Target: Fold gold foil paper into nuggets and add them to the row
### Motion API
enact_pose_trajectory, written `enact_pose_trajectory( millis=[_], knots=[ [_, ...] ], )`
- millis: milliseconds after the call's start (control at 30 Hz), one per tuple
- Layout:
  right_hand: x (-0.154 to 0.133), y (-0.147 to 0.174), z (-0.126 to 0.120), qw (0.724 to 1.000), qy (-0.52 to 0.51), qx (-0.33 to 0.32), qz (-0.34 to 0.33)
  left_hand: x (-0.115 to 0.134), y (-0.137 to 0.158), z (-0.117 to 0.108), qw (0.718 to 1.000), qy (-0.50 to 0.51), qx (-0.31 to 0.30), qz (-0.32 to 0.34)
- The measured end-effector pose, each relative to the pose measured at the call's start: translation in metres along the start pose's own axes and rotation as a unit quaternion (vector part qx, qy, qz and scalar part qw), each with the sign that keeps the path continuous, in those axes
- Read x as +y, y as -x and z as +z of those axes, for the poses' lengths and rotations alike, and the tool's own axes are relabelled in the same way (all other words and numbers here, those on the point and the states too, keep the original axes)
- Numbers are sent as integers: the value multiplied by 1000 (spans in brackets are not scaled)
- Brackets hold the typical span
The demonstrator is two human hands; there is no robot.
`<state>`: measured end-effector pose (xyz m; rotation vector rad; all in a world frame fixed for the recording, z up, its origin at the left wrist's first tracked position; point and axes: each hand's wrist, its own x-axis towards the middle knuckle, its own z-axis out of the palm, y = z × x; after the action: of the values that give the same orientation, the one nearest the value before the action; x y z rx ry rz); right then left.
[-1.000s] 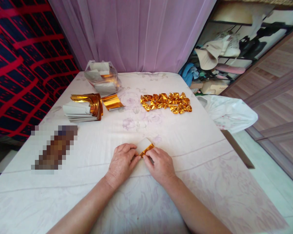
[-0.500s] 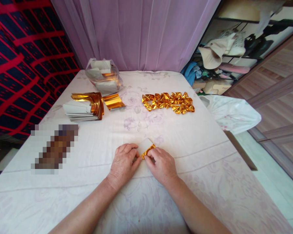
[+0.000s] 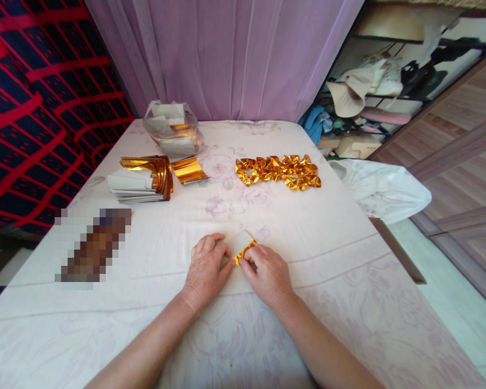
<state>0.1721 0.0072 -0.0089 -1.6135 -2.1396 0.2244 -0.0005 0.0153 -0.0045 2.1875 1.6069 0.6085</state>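
A sheet of gold foil paper (image 3: pixel 243 241) lies on the table in front of me, white side up, with its lower right edge folded over into a gold strip. My right hand (image 3: pixel 269 271) pinches that strip between thumb and fingers. On the paper's left side, my left hand (image 3: pixel 206 266) has its thumb at the strip's lower end and its index finger by the left edge; the other fingers are bent. Part of the sheet is hidden under my fingers.
A stack of gold foil paper (image 3: pixel 141 181) stands at left, with a loose gold sheet (image 3: pixel 190 169) beside it. Behind is a clear plastic bag (image 3: pixel 172 129) of more sheets. Folded gold pieces (image 3: pixel 277 172) form rows at right. A pixelated patch (image 3: pixel 95 246) covers something at left.
The fingers of my left hand have lifted and shifted slightly. My right hand keeps its pinch on the folded strip, which looks flatter. The whole view has shifted a little.
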Motion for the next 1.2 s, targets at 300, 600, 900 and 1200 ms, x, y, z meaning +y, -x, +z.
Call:
enact_pose_trajectory(
  millis=[300, 600, 900, 1200],
  knots=[
    [-1, -3, -2, 999, -11, -40, 23, -1, -3, 2, 1000, 3, -1, -20],
    [12, -9, -16, 987, -98, -125, 6, -1, -4, 0, 1000, 5, -6, -19],
    [12, -8, -13, 990, -89, -110, -5, 15, -4, 5, 997, -54, 21, -46],
    [12, -8, -13, 990, -101, -100, -6, 4, -4, -7, 999, -38, -24, -31]
  ],
)
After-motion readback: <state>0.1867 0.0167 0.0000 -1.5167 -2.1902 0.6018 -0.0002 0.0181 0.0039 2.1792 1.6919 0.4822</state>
